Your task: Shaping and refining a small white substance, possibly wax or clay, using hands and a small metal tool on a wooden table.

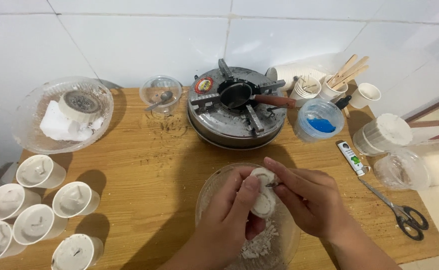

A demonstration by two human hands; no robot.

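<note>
1. The left hand (232,210) grips a white wax lump (263,196), thumb pressed on its face and fingers curled behind it, over a clear glass bowl (207,192).
2. The right hand (312,200) pinches a small dark tool (273,184) against the lump's top; only the tip shows, so its kind is hard to tell.
3. White crumbs (259,246) lie in the bowl below the hands; both wrists hide much of the bowl, and its near rim is cut off by the frame.
4. Right of the right hand lie scissors (397,210) close to the table's right edge, with a small white tube (351,156) bearing a green mark beyond them.
5. Further right stand a clear lidded tub (402,169) and a stack of white cups (382,132).
6. Beyond the hands sits a round metal burner (237,107) with a red round label and a small pan on top; a tub holding something blue (320,120) is just beside it.
7. Left of the left hand, bare wooden table (144,175) gives open room.
8. Far left, filled white cups (39,207) cluster at the table's edge, some cut off.
9. Beyond them is a large clear bowl (63,115) holding white blocks.
</note>
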